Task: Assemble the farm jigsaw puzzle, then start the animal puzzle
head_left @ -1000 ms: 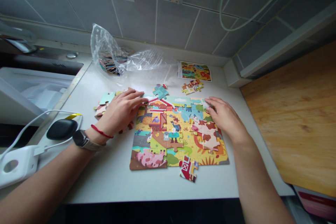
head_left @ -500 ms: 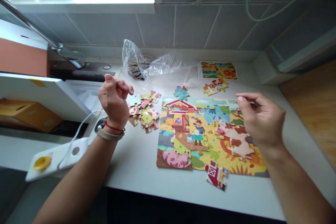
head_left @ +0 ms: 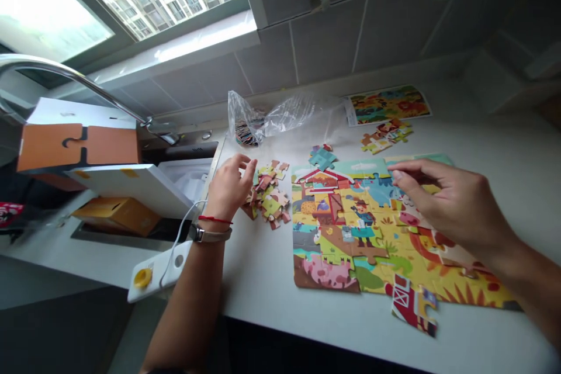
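My left hand (head_left: pixel 230 186) is over the left edge of a pile of loose jigsaw pieces (head_left: pixel 272 200), fingers loosely bent with a gap by the thumb, no piece visible in it. My right hand (head_left: pixel 453 201) is above the right part of a farm-scene jigsaw puzzle (head_left: pixel 372 266), thumb and forefinger pinched near its top edge. What the pinch holds, if anything, is hidden. This hand covers part of the puzzle's cow. A teal piece (head_left: pixel 323 158) rests across the top edge, and joined red barn pieces (head_left: pixel 412 307) lie at the lower edge.
Behind the puzzle lie a picture card (head_left: pixel 390 106), a small cluster of pieces (head_left: pixel 385 137) and a clear plastic bag (head_left: pixel 284 114) beside stacked pieces. A white power strip (head_left: pixel 158 272) with a cable is at left. Boxes (head_left: pixel 79 146) stand by the sink and tap.
The view has swung left, bringing more of the window and sink side in. My left hand has lowered toward the loose pieces. My right hand stays pinched near the puzzle's top edge.
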A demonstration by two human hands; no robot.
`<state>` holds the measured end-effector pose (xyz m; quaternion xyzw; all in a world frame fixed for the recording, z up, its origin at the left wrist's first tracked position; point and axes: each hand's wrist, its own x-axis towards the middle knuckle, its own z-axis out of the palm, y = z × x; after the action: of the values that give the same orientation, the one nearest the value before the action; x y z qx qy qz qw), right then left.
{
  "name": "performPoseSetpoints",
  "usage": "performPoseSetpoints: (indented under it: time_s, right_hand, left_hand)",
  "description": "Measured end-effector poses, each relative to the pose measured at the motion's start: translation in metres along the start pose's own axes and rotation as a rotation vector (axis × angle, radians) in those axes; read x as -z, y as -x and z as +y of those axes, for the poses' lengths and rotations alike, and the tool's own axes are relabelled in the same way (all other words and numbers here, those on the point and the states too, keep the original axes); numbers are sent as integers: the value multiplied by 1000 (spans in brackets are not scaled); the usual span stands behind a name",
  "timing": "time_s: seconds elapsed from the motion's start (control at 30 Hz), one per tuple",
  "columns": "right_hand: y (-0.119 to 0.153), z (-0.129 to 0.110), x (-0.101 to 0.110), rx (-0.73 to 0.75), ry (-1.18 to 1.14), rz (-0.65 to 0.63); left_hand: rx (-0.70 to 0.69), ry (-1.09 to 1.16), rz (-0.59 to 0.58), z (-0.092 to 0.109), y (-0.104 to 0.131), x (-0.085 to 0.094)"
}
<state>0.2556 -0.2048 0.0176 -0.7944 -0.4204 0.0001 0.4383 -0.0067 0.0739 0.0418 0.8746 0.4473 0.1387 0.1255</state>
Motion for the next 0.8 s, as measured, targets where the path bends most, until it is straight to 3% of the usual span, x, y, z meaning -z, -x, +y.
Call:
performPoseSetpoints:
  time_s: [0.17, 0.47, 0.63, 0.8]
  right_hand:
    - [0, -4, 2, 8, -2, 7]
    - [2, -1, -2, 17, 11, -12]
    - [5, 0, -3, 36, 14, -52]
    - [8, -11, -2, 127, -62, -175]
  left_hand:
    - [-50, -75, -125, -1, 6, 0]
    - [-146, 162, 34, 2, 1, -4]
    - [-128, 581, 167, 18, 6, 0]
    - [-50, 939, -11, 45, 21, -14]
